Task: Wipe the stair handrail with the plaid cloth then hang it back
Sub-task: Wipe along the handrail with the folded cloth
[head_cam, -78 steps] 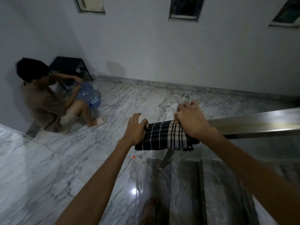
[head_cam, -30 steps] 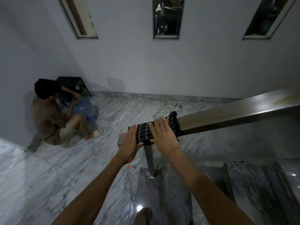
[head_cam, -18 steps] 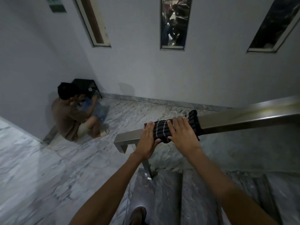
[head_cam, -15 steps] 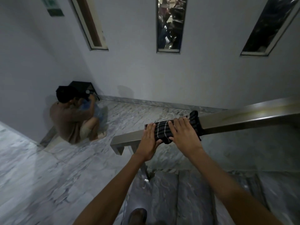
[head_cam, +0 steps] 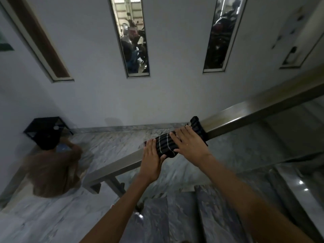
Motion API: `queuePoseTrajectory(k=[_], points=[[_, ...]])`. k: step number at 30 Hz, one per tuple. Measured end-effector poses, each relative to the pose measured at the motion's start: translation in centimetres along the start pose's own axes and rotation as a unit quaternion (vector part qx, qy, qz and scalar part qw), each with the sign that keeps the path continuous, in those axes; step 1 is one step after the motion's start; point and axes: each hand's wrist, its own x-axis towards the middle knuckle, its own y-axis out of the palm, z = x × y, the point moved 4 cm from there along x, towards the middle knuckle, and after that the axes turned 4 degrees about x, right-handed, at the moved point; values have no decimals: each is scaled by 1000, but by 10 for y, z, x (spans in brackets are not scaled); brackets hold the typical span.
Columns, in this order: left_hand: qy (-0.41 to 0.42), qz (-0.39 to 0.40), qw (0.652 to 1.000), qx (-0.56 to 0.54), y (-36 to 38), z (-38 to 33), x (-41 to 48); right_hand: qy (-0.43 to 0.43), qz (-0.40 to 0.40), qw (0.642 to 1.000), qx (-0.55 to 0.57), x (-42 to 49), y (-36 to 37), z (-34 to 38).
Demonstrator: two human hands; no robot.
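Grey-veined marble covers the landing floor point(head_cam: 52, 220) and the stair treads point(head_cam: 184, 216) below, under a plain white wall point(head_cam: 175, 76) cut by narrow vertical windows point(head_cam: 133, 35). A brushed-metal handrail point(head_cam: 245, 111) slants down across the stairwell. The plaid cloth point(head_cam: 166, 143) is wrapped over it, about midway along. The left hand point(head_cam: 151, 155) clasps the cloth's lower end, thumb underneath; the right hand point(head_cam: 190, 142) presses flat on top, fingers spread. A person in brown point(head_cam: 50, 165) crouches by a black stand point(head_cam: 47, 125).
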Motion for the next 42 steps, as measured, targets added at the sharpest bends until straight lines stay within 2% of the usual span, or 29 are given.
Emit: queuePoseTrajectory(k=[7, 13, 26, 38, 42], points=[[7, -42, 999, 8, 3, -76, 16, 4, -21, 1000, 3, -37, -20, -70], [13, -61, 998, 10, -1, -160, 30, 15, -7, 999, 27, -73, -48, -147], [34, -7, 999, 8, -16, -302, 56, 25, 43, 999, 6, -135, -89, -273], [57, -50, 997, 1, -12, -431, 81, 6, 18, 1000, -2, -199, -130, -393], [40, -31, 999, -8, -19, -480, 86, -4, 31, 1000, 2, -219, -147, -435]])
